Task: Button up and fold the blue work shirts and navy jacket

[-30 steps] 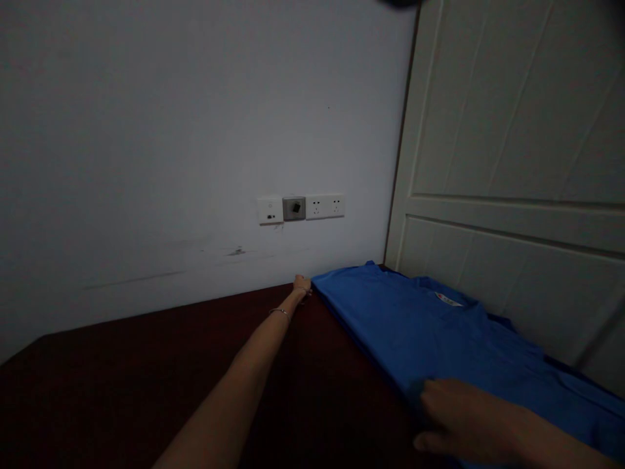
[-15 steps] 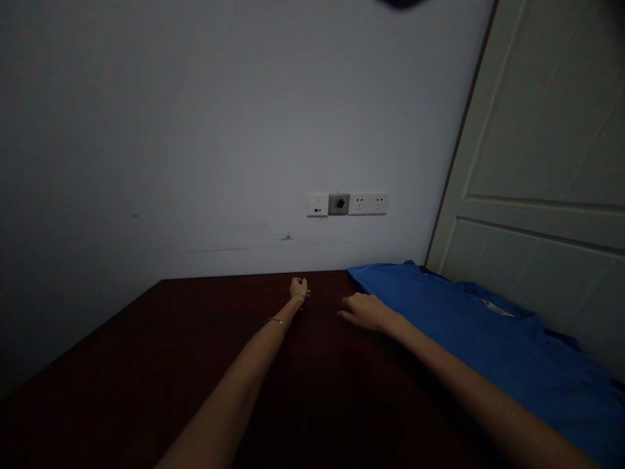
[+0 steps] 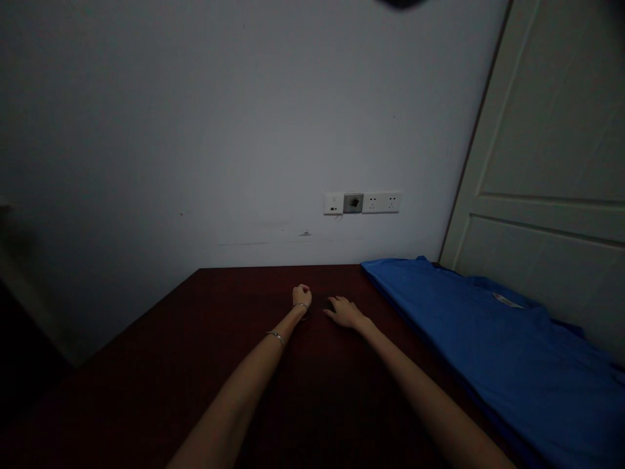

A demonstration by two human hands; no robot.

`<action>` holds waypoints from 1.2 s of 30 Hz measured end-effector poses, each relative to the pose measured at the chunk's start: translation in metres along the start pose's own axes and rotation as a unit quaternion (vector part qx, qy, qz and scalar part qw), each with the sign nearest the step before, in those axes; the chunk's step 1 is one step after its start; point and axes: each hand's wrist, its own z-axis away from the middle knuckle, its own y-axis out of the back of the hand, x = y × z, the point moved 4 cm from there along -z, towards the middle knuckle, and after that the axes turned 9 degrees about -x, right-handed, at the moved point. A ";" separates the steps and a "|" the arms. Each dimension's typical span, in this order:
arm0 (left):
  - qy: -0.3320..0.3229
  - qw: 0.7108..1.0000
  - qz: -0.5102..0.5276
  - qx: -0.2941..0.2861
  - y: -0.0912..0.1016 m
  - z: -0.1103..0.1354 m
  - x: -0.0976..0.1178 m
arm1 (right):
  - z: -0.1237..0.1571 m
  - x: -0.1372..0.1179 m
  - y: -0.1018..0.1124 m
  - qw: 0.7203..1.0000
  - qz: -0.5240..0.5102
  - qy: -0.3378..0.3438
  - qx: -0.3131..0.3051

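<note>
Both my arms reach forward over a dark red table point(image 3: 195, 365). My left hand point(image 3: 301, 296) rests on the table with its fingers curled into a loose fist; whether it holds anything is hidden. A thin bracelet circles that forearm. My right hand point(image 3: 343, 311) lies flat on the table just right of the left hand, fingers stretched out and empty. A blue T-shirt point(image 3: 488, 339) with a white neck label lies spread on the right side of the table, a short way right of my right hand and not touched by it.
A white wall point(image 3: 219, 130) stands behind the table with a row of sockets point(image 3: 362, 202). A white panelled door point(image 3: 551, 163) rises at the right behind the shirt. The room is dim, and a dark shape sits at the far left edge.
My right hand left the blue shirt and moved left to lie beside my left hand. My view swung left, so the shirt and door now sit further right.
</note>
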 end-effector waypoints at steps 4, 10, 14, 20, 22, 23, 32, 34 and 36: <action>-0.016 0.998 -0.052 -0.015 -0.004 0.023 -0.005 | 0.000 0.000 -0.016 0.998 0.005 -0.049 0.025; -0.009 0.984 -0.174 -0.034 -0.016 0.047 -0.007 | 0.003 0.003 -0.027 0.995 0.005 -0.065 0.080; -0.026 0.971 -0.230 -0.054 -0.018 0.055 -0.007 | 0.002 0.005 -0.027 0.994 0.008 -0.059 0.089; -0.051 0.952 -0.287 -0.097 -0.021 0.062 -0.004 | 0.000 0.008 -0.027 0.994 -0.003 -0.051 0.097; -0.051 0.951 -0.287 -0.100 -0.022 0.062 -0.004 | 0.000 0.008 -0.027 0.994 -0.004 -0.051 0.098; -0.051 0.951 -0.287 -0.101 -0.022 0.062 -0.004 | 0.000 0.008 -0.027 0.994 -0.004 -0.049 0.099; -0.051 0.950 -0.293 -0.098 -0.024 0.061 -0.004 | 0.003 0.007 -0.025 0.993 0.002 -0.042 0.109; -0.050 0.950 -0.292 -0.097 -0.024 0.061 -0.004 | 0.004 0.008 -0.025 0.993 0.003 -0.040 0.114; -0.050 0.951 -0.291 -0.096 -0.024 0.061 -0.004 | 0.004 0.008 -0.025 0.993 0.002 -0.042 0.115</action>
